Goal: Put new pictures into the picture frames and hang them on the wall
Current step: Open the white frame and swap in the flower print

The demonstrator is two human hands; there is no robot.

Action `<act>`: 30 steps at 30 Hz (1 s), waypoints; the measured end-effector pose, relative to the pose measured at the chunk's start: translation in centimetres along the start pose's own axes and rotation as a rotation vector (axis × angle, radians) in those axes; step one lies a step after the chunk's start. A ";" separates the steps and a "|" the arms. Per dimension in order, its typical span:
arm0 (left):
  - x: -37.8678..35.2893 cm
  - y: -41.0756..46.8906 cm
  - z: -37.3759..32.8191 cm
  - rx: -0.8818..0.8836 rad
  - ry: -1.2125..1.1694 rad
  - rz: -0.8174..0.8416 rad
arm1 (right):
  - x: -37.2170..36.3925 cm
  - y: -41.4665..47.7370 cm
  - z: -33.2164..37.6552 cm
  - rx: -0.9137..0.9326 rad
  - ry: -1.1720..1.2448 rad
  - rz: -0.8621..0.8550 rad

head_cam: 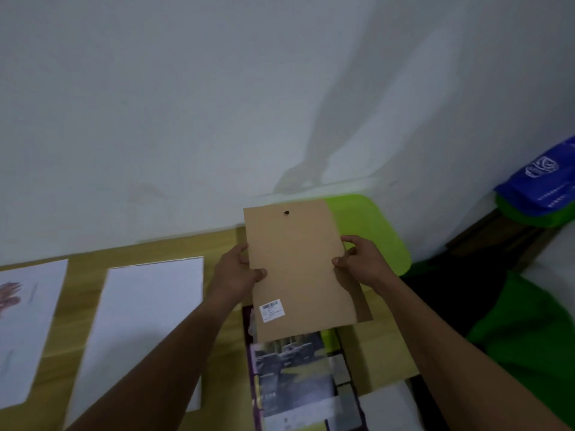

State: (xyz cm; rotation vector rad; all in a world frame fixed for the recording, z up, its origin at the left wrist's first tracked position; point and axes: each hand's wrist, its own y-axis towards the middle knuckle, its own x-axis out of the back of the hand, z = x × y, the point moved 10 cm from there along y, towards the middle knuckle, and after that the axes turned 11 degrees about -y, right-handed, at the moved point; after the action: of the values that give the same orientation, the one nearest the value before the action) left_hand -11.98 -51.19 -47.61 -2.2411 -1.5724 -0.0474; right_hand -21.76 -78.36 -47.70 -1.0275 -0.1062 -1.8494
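Board (298, 275), brown and flat, is held up over the table (81, 259) in front of the wall (155, 104), its long sides running away from the person and its plain face toward the camera. Left hand (236, 269) grips the board's left edge, thumb curled onto the face and fingers hidden behind. Right hand (357, 262) pinches the right edge between thumb and bent fingertips. A small dark hole (286, 212) sits near the board's far end, and a white sticker (273, 310) with a barcode is near the lower left corner. A darker brown strip shows past the lower right edge (whether it is a second layer I cannot tell). Under the board's near end a print (292, 368) lies on the table, blurred, with a dark border along its left side. Further left lie a blank sheet (146, 321) and a sheet with a reddish drawing (25, 321). Behind the board is a green seat (367, 225); a blue bag (535, 185) sits far right.
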 end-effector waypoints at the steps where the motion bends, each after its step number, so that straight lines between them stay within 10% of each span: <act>1: -0.9 0.7 0.1 -0.006 0.023 -0.008 | 0.5 1.0 -0.5 0.006 -0.041 -0.015; 18: -5.9 4.6 -0.3 -0.194 0.541 -0.041 | 0.8 3.9 -1.0 0.146 -0.559 -0.090; 30: -0.1 1.5 -0.5 -0.238 0.452 -0.068 | -0.7 0.6 5.5 0.274 -0.541 -0.112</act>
State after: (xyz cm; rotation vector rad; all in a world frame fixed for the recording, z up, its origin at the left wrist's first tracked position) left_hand -10.60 -51.91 -47.64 -2.1418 -1.4463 -0.7412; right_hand -17.87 -75.59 -44.89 -1.3169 -0.7298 -1.5530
